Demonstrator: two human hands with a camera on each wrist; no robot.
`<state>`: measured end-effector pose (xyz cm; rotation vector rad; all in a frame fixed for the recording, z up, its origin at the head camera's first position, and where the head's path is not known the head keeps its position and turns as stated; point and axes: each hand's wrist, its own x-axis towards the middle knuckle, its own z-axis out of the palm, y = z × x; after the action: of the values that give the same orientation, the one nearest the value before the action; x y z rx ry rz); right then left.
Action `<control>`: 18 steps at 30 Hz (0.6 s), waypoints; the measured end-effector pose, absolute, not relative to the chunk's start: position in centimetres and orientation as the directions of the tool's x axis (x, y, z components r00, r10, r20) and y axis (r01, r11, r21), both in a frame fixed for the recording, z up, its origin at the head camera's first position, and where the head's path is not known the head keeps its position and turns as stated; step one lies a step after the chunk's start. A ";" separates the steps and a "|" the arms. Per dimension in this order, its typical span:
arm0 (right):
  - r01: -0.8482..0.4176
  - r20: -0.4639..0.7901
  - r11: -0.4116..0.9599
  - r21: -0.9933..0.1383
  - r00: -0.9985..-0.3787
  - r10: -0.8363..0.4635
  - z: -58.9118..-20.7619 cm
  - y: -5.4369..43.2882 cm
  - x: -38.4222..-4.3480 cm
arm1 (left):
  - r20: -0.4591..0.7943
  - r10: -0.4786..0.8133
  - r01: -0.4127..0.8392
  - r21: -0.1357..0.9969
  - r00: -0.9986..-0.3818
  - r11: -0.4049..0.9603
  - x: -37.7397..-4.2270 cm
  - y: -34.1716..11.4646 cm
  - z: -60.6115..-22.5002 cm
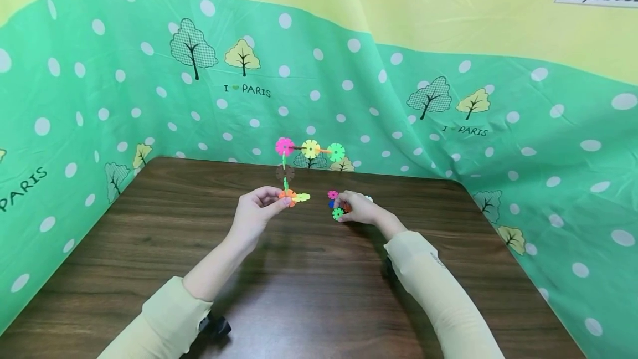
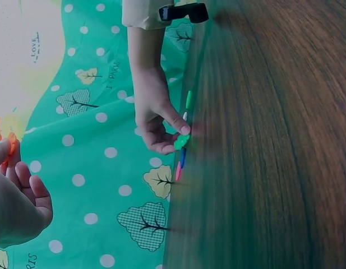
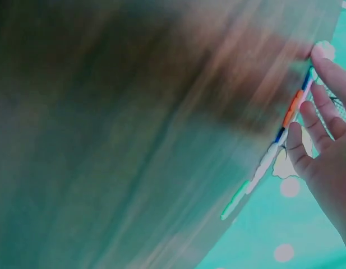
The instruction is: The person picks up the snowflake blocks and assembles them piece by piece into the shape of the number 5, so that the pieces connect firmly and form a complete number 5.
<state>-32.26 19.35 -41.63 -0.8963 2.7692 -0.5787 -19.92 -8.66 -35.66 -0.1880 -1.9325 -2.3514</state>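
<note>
My left hand (image 1: 251, 218) pinches an orange flower-shaped notched disc (image 1: 287, 198) at the lower end of a chain of linked discs. A yellow disc (image 1: 302, 197) sticks out edge-on to the right of it. Above rise a brown disc (image 1: 285, 172) and a pink disc (image 1: 284, 147); from there the chain runs right through a yellow disc (image 1: 311, 149) to a green disc (image 1: 336, 152). Over loose discs on the table, my right hand (image 1: 361, 208) pinches a loose green disc (image 2: 181, 142) between thumb and finger. Its palm and fingers partly hide the pile in the head view.
Loose discs lie around the right hand: pink (image 1: 333, 195), blue (image 1: 331, 204), orange (image 3: 292, 109) and several others. They rest on a dark wooden table (image 1: 299, 292). Behind it hangs a green and yellow printed cloth (image 1: 324, 71).
</note>
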 end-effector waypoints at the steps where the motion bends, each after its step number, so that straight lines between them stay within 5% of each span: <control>1: -0.516 -0.043 0.742 -0.429 -0.809 -0.587 -41.6 19.3 -32.2 | 0.152 0.008 0.148 0.969 -0.988 -0.196 -19.9 -8.7 -35.6; 18: -0.437 0.184 0.589 -0.680 -0.879 -0.440 -38.0 20.5 -28.9 | 0.171 -0.042 0.176 0.956 -0.984 -0.234 -19.9 -8.3 -35.7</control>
<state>-28.86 20.46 -38.02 -0.7721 2.7959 -1.1951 -19.94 -8.34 -35.67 -0.1646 -1.8510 -2.3584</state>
